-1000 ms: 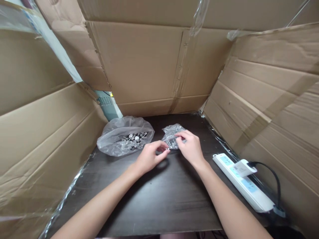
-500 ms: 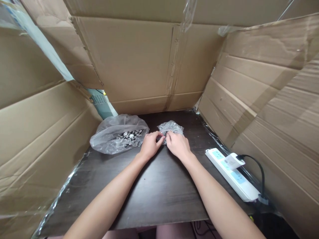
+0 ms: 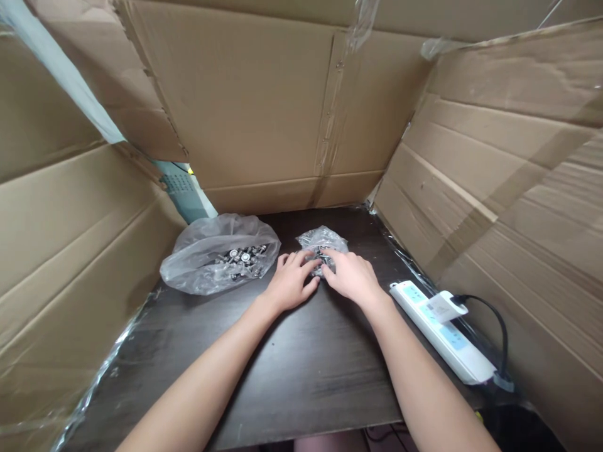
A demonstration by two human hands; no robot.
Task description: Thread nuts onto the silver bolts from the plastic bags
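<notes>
Brown cardboard panels (image 3: 254, 100) wall in a dark, wood-look bench (image 3: 292, 370) at the back and on both sides, with strips of clear tape along the lower edges. The small clear plastic bag (image 3: 323, 236) sits toward the far part of the bench, crumpled and squat, with small metal pieces (image 3: 325, 253) showing at its near side. It has no clear long axis; its wider, ruffled part lies at the far side, beyond the fingertips. The left hand (image 3: 291, 282) comes at it from the near left and the right hand (image 3: 354, 276) from the near right, so from either grip the bag lies forward and inward, between the two. Neither is plainly nearer: both sets of fingertips meet its near side. The left fingers are spread and slightly bent, thumb apart; the right thumb and forefinger curve around the metal pieces with a gap between them. Whether either grip pinches plastic or a piece, I cannot tell, as the fingertips are hidden or too small. To the left, just beside the left hand, a larger plastic bag (image 3: 200, 254) lies longest from side to side, with metal fasteners (image 3: 247, 256) gathered at its right end. A white power strip (image 3: 431, 323) lies near the right panel, well apart from the bags.
</notes>
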